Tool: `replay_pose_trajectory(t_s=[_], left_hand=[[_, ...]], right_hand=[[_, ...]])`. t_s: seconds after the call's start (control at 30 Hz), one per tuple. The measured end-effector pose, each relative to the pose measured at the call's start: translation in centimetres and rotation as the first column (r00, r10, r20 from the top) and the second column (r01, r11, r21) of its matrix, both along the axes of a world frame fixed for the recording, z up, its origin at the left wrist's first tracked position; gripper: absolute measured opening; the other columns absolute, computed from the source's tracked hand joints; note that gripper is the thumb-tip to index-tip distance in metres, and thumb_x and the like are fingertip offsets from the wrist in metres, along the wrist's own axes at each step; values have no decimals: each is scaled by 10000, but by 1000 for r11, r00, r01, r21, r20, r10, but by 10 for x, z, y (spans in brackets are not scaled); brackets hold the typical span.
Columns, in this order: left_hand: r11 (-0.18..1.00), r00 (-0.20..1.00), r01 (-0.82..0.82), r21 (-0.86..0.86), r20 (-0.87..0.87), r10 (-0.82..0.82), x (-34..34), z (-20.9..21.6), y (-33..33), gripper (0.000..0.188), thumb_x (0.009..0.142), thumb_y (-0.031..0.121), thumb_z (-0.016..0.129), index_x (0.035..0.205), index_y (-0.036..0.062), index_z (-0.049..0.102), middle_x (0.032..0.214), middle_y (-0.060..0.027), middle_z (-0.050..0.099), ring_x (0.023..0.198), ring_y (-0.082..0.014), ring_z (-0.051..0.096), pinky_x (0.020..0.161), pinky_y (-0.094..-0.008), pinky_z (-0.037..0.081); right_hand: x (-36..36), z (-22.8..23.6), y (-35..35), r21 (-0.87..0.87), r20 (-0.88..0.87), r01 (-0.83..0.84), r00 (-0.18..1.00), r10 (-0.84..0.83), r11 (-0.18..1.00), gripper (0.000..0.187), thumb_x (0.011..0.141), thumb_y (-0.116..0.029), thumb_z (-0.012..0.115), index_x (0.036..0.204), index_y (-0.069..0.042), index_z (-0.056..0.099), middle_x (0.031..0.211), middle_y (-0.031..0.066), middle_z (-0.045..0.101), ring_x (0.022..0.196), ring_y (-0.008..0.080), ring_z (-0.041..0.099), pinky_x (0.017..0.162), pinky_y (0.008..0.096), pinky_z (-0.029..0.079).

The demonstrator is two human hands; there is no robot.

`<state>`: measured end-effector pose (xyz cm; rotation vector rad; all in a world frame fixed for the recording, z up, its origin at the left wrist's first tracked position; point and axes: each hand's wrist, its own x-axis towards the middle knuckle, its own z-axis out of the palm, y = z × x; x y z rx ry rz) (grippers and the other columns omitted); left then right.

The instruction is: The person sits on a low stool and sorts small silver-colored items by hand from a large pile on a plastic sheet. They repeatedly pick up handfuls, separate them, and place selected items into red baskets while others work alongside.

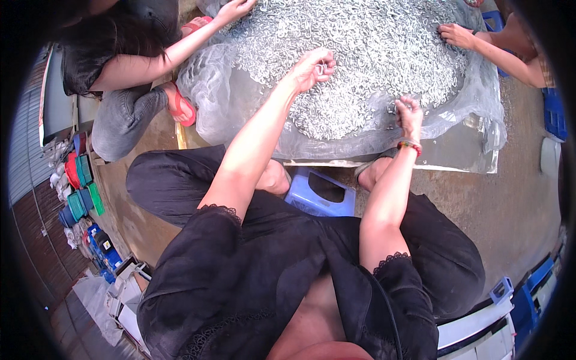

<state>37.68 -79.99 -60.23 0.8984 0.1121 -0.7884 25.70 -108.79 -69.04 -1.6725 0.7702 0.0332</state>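
Observation:
A wide pile of small, curled, silvery-white pieces lies ahead of me on a pale mesh net; whether they are small fish or something else I cannot make out. Over the pile's near left part, my left hand is turned partly palm up, its fingers curled round a small curved silvery piece. At the near right edge of the pile is my right hand, with a red beaded bracelet on the wrist. Its fingers are bent together, and what they hold is too small to name.
A person in red sandals squats at the left, one hand over the pile. Another person's hand touches it from the right. A blue plastic stool stands between my feet. Stacked baskets line the left wall.

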Motion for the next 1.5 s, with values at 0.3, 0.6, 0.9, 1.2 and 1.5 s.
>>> replay_pose_trajectory(t_s=[0.3,0.6,0.9,1.2,1.5], left_hand=[[64,297,-472,879,227,-927,-2,-55,-48,116,739,122,571,802,27,594,801,-173,616,802,-323,609,696,-419,483],[350,732,-1,937,239,-638,-23,-28,1,247,650,230,751,673,50,583,632,-62,585,614,-144,547,568,-286,425],[984,999,-34,174,31,29,-6,14,65,174,763,166,667,802,63,533,706,12,478,572,-71,427,468,-198,336],[985,990,-44,164,138,21,7,10,44,164,782,116,582,913,31,534,736,-40,508,621,-128,501,529,-188,407],[242,583,-275,931,361,-728,-14,-50,30,201,760,239,597,851,60,603,760,-145,605,820,-314,596,719,-412,458]], right_hand=[[6,6,54,-612,-221,-172,974,41,772,151,733,-180,626,785,-47,574,723,139,623,703,321,603,668,396,469],[36,64,60,675,279,5,924,-262,738,99,771,-74,547,701,-101,483,686,49,564,510,78,474,370,182,297],[53,15,103,-579,-251,-316,946,205,752,237,703,-233,662,875,-74,627,815,178,629,794,320,608,692,387,470],[27,-30,129,-227,24,-216,974,227,950,406,761,-363,630,931,6,637,711,210,611,632,253,592,619,364,444],[57,94,118,206,205,91,970,-134,974,231,797,-271,638,944,-94,665,529,-67,406,418,27,315,382,184,216]])
